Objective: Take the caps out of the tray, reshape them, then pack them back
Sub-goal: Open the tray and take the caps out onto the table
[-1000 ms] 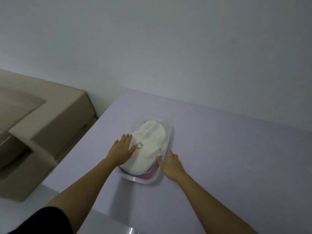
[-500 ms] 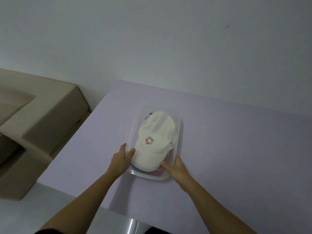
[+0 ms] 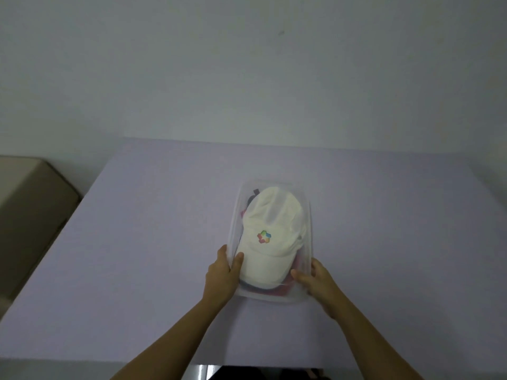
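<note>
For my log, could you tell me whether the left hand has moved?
Yes: left hand slid off the white cap to the tray's left rim.

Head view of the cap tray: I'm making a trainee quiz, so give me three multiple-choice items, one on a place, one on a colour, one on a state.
1. Where does the tray stand? A) on the floor B) on the lilac table C) on a chair
2. What colour is the top cap? A) white B) black C) green
3. The tray is: A) empty B) overturned C) upright, holding caps
Answers: B, the lilac surface surrounds it; A, its crown is white with a colourful logo; C, several caps sit stacked inside its walls.
</note>
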The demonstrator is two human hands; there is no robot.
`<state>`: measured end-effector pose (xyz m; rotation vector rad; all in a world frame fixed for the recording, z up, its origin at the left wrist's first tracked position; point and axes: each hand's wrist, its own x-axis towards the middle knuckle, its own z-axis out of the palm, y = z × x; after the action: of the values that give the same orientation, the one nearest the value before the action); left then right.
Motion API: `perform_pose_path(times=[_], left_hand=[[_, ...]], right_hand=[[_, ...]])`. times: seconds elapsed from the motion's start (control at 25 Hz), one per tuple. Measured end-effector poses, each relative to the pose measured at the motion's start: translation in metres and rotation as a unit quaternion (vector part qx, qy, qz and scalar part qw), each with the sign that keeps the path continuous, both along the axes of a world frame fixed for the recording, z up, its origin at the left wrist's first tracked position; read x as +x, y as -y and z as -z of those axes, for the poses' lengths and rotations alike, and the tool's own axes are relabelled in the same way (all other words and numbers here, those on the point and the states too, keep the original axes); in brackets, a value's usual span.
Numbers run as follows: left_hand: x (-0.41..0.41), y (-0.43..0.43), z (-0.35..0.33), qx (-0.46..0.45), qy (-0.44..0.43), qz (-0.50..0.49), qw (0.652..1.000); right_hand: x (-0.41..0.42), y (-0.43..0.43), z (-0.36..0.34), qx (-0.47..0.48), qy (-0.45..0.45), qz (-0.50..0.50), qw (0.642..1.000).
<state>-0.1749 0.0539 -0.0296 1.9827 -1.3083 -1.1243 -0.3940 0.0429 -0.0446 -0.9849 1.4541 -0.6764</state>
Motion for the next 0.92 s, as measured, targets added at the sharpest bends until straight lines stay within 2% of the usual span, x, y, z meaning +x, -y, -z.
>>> perform_pose_path(times=[0.36,0.52,0.64,0.92], left_hand=[[-0.012,-0.001,0.010,0.036,-0.013,-0.012,0.999],[-0.013,-0.010,0.016,0.022,0.064,-0.098,0.993],[-0.014,-0.012,0.015,0.048,0.020,-0.133,0.990],[-0.006,0.000,0.004,0.107,0.022,-0.120,0.987]], right_hand=[[-0.004,0.000,0.012,-0.014,-0.008,0.026,1.000],[0.002,0.000,0.010,-0.006,-0.010,0.037,0.999],[0.007,0.001,0.016,-0.006,-0.025,0.067,0.997],[0.008,0.001,0.017,-0.008,-0.033,0.066,0.997]])
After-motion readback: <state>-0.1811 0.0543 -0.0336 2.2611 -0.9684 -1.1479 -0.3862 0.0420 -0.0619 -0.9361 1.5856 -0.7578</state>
